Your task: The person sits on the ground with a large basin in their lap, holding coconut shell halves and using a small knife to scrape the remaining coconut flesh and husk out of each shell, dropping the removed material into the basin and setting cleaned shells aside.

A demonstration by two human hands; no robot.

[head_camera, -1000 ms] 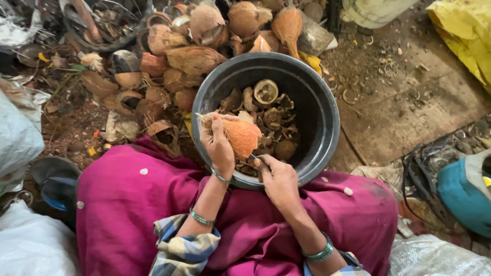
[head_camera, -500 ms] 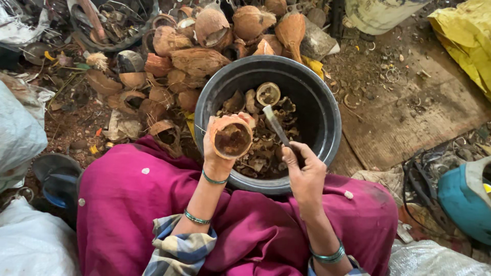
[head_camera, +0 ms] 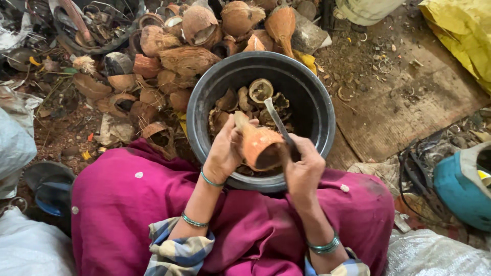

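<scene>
Turned since half a second ago: coconut shell half (head_camera: pixel 261 145), its open side then facing up toward the camera, now tipped sideways with the orange-brown outside on top and the hollow facing down and right. Held over the near rim of the black tub (head_camera: pixel 317 102), just above the lap in magenta cloth (head_camera: pixel 245 230).

Left hand (head_camera: pixel 225 153) raised from the lap, wrist bent, fingers curled shut round the shell's left side, thumb across the upper edge. Right hand (head_camera: pixel 304 166) close against the shell's right side, fingers closed round the handle of a narrow metal blade (head_camera: pixel 276 120), blade slanting up and left over the tub. Blade tip above the shell pieces (head_camera: pixel 245 99) lying in the tub; whether it touches the held shell cannot be told.

Beyond the tub, a heap of whole and broken coconut husks (head_camera: pixel 189 56) on the dirt floor. To the right, a flat brown board (head_camera: pixel 409 112), a yellow sheet (head_camera: pixel 463 36) and a teal plastic container (head_camera: pixel 460 184). Left, white sacks (head_camera: pixel 15 148) and a dark dish (head_camera: pixel 46 184).
</scene>
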